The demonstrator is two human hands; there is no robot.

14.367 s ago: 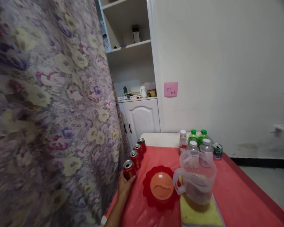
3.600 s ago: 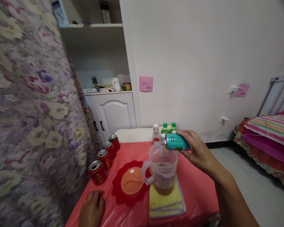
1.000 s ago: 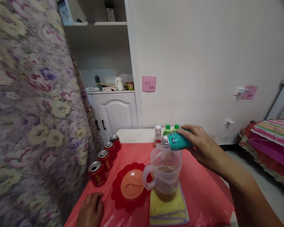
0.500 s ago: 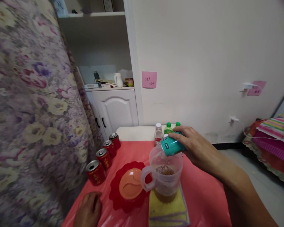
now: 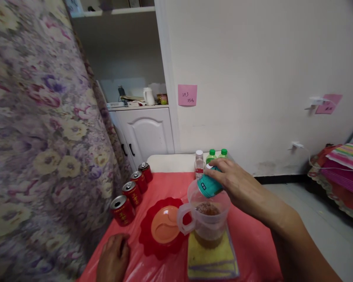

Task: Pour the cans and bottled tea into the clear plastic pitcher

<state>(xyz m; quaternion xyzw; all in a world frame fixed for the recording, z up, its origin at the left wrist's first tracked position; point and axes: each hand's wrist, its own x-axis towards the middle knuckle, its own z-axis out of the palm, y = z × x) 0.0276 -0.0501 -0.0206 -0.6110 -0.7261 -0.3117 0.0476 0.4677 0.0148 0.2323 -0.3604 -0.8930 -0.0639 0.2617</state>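
Note:
My right hand (image 5: 231,176) is wrapped round a turquoise can (image 5: 209,185), which it holds tilted mouth-down over a clear plastic jug (image 5: 213,227). Foamy brown liquid (image 5: 208,210) lies in the jug, whose handle points left. Under the jug is a yellow cloth (image 5: 211,262) with a purple edge. My left hand (image 5: 113,256) rests on the table's left front edge, loosely curled, with nothing visible in it. Beside the jug lies a scalloped red dish (image 5: 148,237) with an orange divided centre (image 5: 164,225).
Several red drink cans (image 5: 122,211) line the table's left side. At the back stand a clear bottle with a white cap (image 5: 199,164) and two green-capped bottles (image 5: 211,156). A floral curtain (image 5: 41,156) hangs on the left. The red tablecloth (image 5: 170,184) covers the table.
My right hand has tipped the turquoise can more steeply over the jug. The brown liquid stands higher, and the whole view has shifted slightly. My left hand stays at the table edge.

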